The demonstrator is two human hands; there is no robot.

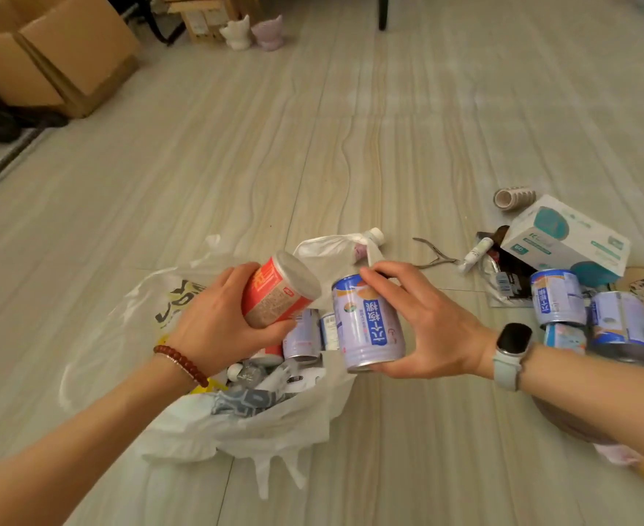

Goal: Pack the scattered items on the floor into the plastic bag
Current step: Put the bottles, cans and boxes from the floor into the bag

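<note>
Left hand (214,317) grips the red can (278,294), right hand (422,320) the purple can (366,324), both over the open plastic bag (274,423); lower each upright beside the cans inside; avoid dropping.

— Where are the two arms?

— Both forearms are bare and come in from the bottom corners, meeting near the middle of the frame. The left forearm (85,430) rises from the lower left, a beaded bracelet (181,364) round the wrist.

— And the left hand?

— The left hand (218,317) sits just left of centre, back toward the camera, its fingers curled round what it grips.

— The right side?

— The right forearm (597,392) enters from the lower right, a watch (512,353) on the wrist. The right hand (426,328), just right of centre, is clasped with fingers above and thumb beneath.
</note>
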